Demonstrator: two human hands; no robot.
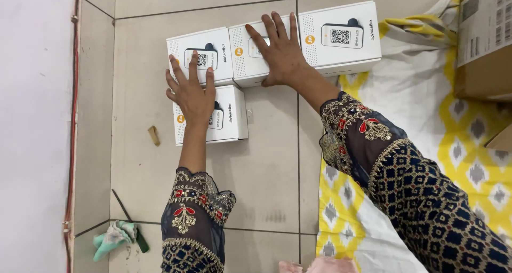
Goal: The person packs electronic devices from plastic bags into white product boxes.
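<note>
Lining up white boxes (341, 35) on tiles, I press my left hand (191, 94) and right hand (280, 51) flat and open on them, judging the lone lower box (232, 115) wants nudging flush next.

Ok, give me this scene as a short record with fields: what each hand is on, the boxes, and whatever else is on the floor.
left hand: flat, fingers spread, across the front box and the back-left box
right hand: flat on the back-middle box
boxes: four white cartons, three in a row at the back, including the back-right box, and one in front
floor: pale tiles
cloth: yellow and white patterned, at the right
cardboard carton: brown, on the cloth's far right
rag: light green, bottom left, beside a dark tool
</note>
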